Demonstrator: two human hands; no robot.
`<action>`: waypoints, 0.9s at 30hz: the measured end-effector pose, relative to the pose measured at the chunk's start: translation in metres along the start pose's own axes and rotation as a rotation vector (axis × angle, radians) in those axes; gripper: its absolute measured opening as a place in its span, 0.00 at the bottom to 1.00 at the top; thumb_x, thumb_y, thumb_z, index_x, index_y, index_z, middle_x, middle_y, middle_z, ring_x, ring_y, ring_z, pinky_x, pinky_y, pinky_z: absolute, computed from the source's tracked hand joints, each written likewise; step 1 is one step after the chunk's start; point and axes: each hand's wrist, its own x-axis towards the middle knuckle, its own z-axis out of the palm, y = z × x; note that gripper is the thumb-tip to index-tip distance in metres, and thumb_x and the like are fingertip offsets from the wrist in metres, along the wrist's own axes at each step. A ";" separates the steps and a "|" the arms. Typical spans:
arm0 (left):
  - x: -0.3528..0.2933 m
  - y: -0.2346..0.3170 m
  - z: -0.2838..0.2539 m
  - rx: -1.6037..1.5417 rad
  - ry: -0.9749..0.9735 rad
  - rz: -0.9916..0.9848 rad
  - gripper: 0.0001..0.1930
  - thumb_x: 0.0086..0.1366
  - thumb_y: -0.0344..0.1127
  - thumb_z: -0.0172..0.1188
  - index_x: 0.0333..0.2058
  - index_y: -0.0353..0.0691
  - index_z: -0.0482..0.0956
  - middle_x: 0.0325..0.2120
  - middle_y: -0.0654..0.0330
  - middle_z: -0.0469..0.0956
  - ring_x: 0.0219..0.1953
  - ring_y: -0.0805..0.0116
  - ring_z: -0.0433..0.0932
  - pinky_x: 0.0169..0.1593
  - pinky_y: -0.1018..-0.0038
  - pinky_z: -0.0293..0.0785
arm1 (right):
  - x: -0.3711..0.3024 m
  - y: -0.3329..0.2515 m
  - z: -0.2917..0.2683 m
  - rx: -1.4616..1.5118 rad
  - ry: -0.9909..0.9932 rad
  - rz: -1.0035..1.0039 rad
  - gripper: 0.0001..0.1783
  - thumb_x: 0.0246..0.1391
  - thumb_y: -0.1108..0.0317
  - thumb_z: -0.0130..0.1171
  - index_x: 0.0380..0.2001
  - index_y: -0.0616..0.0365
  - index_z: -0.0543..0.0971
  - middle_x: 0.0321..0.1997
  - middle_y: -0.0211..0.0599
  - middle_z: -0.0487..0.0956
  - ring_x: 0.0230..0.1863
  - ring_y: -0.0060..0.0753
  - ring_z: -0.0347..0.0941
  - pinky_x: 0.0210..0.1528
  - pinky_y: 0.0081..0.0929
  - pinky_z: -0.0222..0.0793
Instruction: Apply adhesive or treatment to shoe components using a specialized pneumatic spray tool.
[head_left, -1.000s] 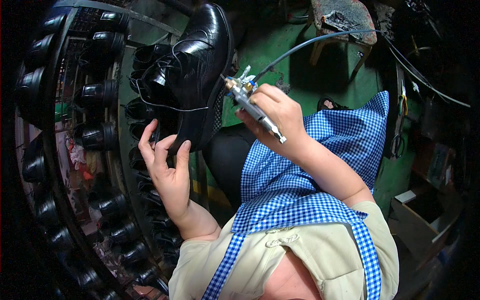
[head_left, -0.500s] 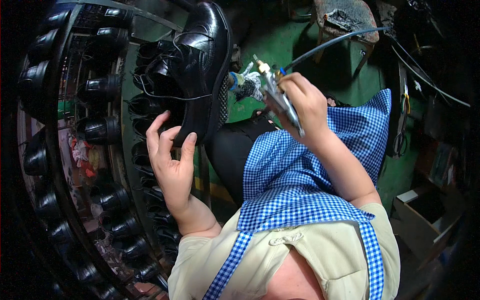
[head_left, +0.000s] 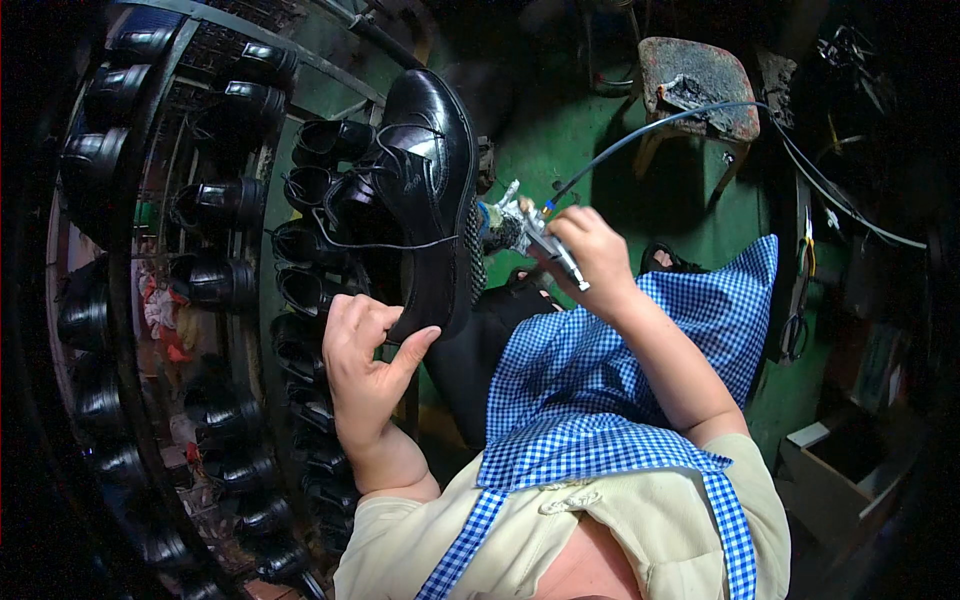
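A glossy black lace-up shoe hangs left of centre, toe pointing away from me and laces loose. My left hand grips its heel end, fingers folded over the edge of the opening and thumb along the side. To the right of the shoe, my right hand is closed around a metal spray gun, whose nozzle end lies near the shoe's sole side. A thin air hose runs from the gun toward the upper right. Behind the gun, a pale, stained bundle is partly hidden.
Racks with several black shoes fill the left side, close to my left arm. A worn chair stands on the green floor at the far right. Scissors hang at the right, above an open box.
The whole view has shifted, so the chair and racks sit lower. My left fingers have closed more firmly around the shoe's heel. My right hand and the spray gun have moved slightly nearer.
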 end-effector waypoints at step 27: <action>0.003 -0.004 0.000 -0.043 0.002 0.058 0.18 0.42 0.35 0.79 0.23 0.39 0.74 0.21 0.61 0.70 0.29 0.60 0.67 0.30 0.68 0.62 | 0.080 -0.016 -0.008 0.285 0.161 -0.094 0.11 0.50 0.66 0.70 0.30 0.58 0.77 0.32 0.42 0.76 0.35 0.48 0.74 0.36 0.38 0.71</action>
